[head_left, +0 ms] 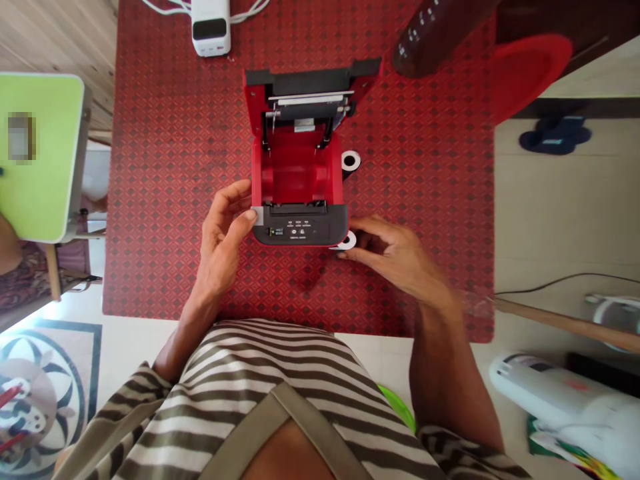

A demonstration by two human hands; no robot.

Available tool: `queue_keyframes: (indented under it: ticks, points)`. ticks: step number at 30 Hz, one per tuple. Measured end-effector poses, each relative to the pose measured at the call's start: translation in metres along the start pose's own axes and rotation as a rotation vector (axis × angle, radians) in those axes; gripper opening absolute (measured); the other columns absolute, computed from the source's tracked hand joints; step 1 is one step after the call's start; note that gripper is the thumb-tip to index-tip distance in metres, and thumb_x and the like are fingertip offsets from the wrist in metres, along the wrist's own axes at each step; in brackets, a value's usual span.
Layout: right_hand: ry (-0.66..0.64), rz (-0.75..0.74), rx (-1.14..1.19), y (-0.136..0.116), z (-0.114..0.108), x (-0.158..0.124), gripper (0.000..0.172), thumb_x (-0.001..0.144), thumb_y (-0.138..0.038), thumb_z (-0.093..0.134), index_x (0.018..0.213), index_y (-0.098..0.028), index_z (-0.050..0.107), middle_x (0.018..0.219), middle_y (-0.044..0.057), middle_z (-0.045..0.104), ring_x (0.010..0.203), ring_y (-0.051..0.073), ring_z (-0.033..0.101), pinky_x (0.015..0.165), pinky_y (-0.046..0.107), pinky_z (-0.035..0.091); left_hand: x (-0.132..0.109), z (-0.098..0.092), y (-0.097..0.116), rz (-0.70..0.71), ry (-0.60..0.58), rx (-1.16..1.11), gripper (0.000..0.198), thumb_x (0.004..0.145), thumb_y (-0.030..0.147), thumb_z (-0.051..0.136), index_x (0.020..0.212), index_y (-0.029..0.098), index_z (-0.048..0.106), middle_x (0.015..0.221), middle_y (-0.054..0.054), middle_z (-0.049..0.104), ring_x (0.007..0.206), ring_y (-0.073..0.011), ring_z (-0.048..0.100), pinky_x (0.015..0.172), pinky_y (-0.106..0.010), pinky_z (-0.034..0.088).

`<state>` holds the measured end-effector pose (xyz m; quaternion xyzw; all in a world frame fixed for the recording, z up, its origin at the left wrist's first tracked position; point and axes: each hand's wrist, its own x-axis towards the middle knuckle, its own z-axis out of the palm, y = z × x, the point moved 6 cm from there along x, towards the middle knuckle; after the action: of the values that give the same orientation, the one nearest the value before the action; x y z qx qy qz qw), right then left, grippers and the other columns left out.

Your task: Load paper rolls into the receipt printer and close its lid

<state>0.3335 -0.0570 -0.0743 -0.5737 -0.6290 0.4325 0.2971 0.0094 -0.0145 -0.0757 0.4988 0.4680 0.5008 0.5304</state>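
Observation:
A red and black receipt printer [300,227] sits on the table with its lid [307,80] raised and its red paper compartment [294,177] bare inside. My left hand [225,233] grips the printer's front left corner, thumb on the top edge and fingers along the side. At the front right corner, my right hand [390,250] pinches a small white paper roll [349,241] close to the printer, partly hidden by it. A second paper roll [351,161] lies against the printer's right side.
A patterned red cloth [165,253] covers the table. A white power bank [211,30] with cables lies at the back left, and a dark bottle-like cylinder [415,50] at the back right. A red chair [533,70] stands beyond. Left is a green-topped table [45,193] beside another person's arm.

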Motion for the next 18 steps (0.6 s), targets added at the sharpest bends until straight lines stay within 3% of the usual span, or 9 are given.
queue_keyframes:
  ticks: [3, 7, 9, 13, 15, 18]
  points:
    - [-0.003, 0.007, 0.013, -0.003, 0.001, 0.004, 0.027, 0.094, -0.05, 0.102, 0.116, -0.035, 0.1, 0.1, 0.001, 0.092, 0.084, 0.028, 0.08, 0.085, 0.048, 0.068, -0.002, 0.001, 0.001, -0.001, -0.001, 0.004, 0.056, 0.112, 0.071, 0.097, 0.155, 0.038, 0.083, 0.154, -0.009, 0.091, 0.145, -0.0364, 0.087, 0.129, -0.059, 0.073]
    - [0.092, 0.069, 0.147, -0.013, -0.026, -0.009, 0.031, 0.091, -0.049, 0.107, 0.119, -0.04, 0.101, 0.112, 0.003, 0.096, 0.1, 0.031, 0.088, 0.096, 0.049, 0.074, -0.01, 0.0, 0.008, 0.019, -0.009, 0.059, 0.062, 0.113, 0.077, 0.095, 0.159, 0.039, 0.08, 0.161, -0.01, 0.087, 0.153, -0.038, 0.083, 0.134, -0.059, 0.07]
    - [0.131, 0.077, 0.199, -0.026, -0.044, -0.016, 0.035, 0.093, -0.046, 0.107, 0.127, -0.041, 0.102, 0.118, 0.005, 0.097, 0.107, 0.032, 0.089, 0.097, 0.047, 0.075, -0.014, 0.001, 0.02, 0.107, 0.012, 0.134, 0.067, 0.115, 0.08, 0.092, 0.165, 0.039, 0.077, 0.167, -0.01, 0.083, 0.159, -0.0393, 0.079, 0.136, -0.06, 0.066]
    - [0.06, 0.017, 0.268, -0.063, -0.056, -0.01, 0.044, 0.096, -0.057, 0.105, 0.137, -0.041, 0.104, 0.107, 0.005, 0.095, 0.094, 0.028, 0.084, 0.079, 0.039, 0.07, -0.022, 0.014, 0.062, 0.454, 0.034, 0.352, 0.077, 0.114, 0.08, 0.093, 0.179, 0.044, 0.072, 0.174, -0.01, 0.079, 0.16, -0.045, 0.073, 0.135, -0.067, 0.06]
    - [-0.022, 0.002, 0.375, -0.078, -0.049, 0.003, 0.047, 0.093, -0.064, 0.105, 0.133, -0.039, 0.105, 0.102, 0.005, 0.093, 0.09, 0.029, 0.084, 0.079, 0.04, 0.071, -0.028, 0.029, 0.084, 0.621, -0.06, 0.434, 0.075, 0.115, 0.068, 0.095, 0.183, 0.048, 0.07, 0.172, -0.009, 0.082, 0.154, -0.0452, 0.076, 0.13, -0.067, 0.062]
    - [-0.147, 0.023, 0.527, -0.091, -0.027, 0.023, 0.048, 0.092, -0.065, 0.108, 0.132, -0.038, 0.105, 0.107, 0.006, 0.095, 0.093, 0.031, 0.089, 0.09, 0.045, 0.078, -0.041, 0.046, 0.108, 0.736, -0.177, 0.506, 0.068, 0.124, 0.034, 0.081, 0.189, 0.046, 0.066, 0.152, -0.005, 0.092, 0.129, -0.0341, 0.085, 0.11, -0.056, 0.066]
